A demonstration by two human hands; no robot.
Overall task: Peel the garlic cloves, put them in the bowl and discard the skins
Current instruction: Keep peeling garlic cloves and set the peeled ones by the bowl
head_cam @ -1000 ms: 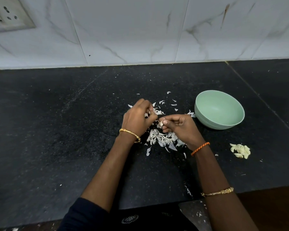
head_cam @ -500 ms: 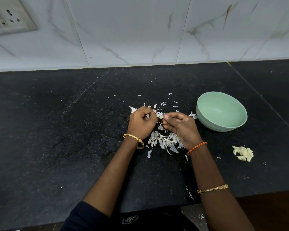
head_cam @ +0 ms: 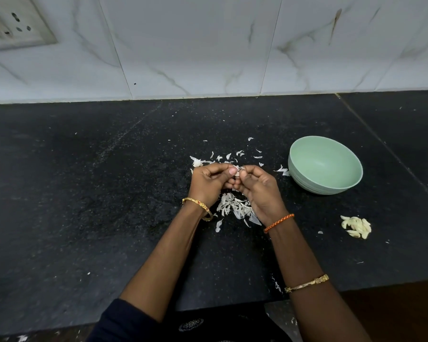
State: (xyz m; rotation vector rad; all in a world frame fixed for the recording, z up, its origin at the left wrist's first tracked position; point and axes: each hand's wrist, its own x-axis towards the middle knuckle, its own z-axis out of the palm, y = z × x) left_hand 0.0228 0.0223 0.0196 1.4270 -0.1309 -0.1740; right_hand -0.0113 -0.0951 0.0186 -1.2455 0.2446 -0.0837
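My left hand and my right hand meet above the black counter, fingertips pinching one small garlic clove between them; most of the clove is hidden by the fingers. Below the hands lies a heap of white garlic skins, and more skin flakes are scattered behind them. A pale green bowl stands to the right of my right hand and looks empty. A small pile of peeled cloves lies on the counter in front of the bowl.
The black stone counter runs back to a white marble-tiled wall with a socket plate at the upper left. The counter's front edge is close to my body.
Both hands have lifted slightly and turned inward, fingertips now closer together on the clove. The bowl and the pile of peeled cloves have not moved.
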